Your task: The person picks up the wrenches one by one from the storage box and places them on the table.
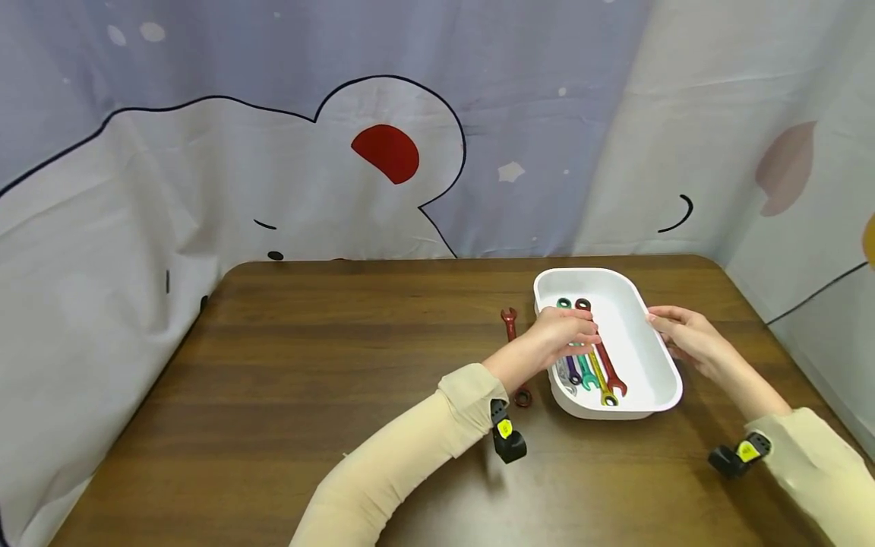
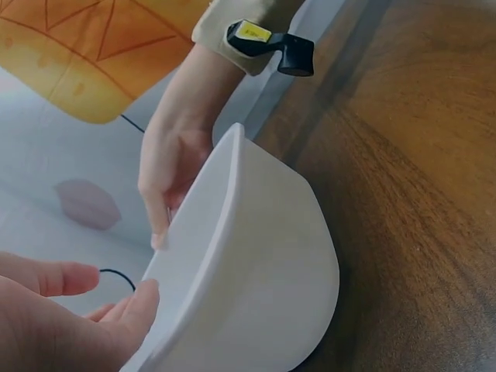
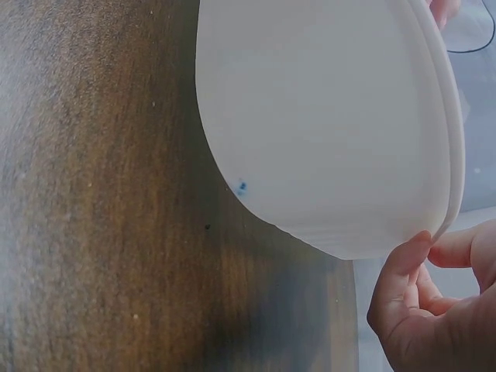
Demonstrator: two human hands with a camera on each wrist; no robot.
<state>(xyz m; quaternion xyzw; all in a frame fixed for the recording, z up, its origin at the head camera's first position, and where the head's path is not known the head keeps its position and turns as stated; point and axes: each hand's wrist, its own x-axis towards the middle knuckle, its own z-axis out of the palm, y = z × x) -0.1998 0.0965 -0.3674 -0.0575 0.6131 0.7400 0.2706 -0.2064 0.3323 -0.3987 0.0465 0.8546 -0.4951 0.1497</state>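
Observation:
A white plastic tray (image 1: 641, 365) holds several combination wrenches lying side by side, among them a red wrench (image 1: 611, 370), a yellow wrench (image 1: 599, 380), a green wrench (image 1: 586, 374) and a purple wrench (image 1: 572, 370). Over the tray's left part hovers my left hand (image 1: 562, 333), hiding the wrenches' middles. In the left wrist view its thumb and fingers are spread apart with nothing between them. My right hand (image 1: 689, 339) pinches the tray's right rim between thumb and fingers, also seen in the right wrist view. Another red wrench (image 1: 510, 324) lies on the table left of the tray, partly hidden by my left forearm.
The brown wooden table (image 1: 342, 365) extends left and in front of the tray. Behind it hangs a printed curtain (image 1: 307, 175), which continues along the right side. The tray stands near the table's right edge.

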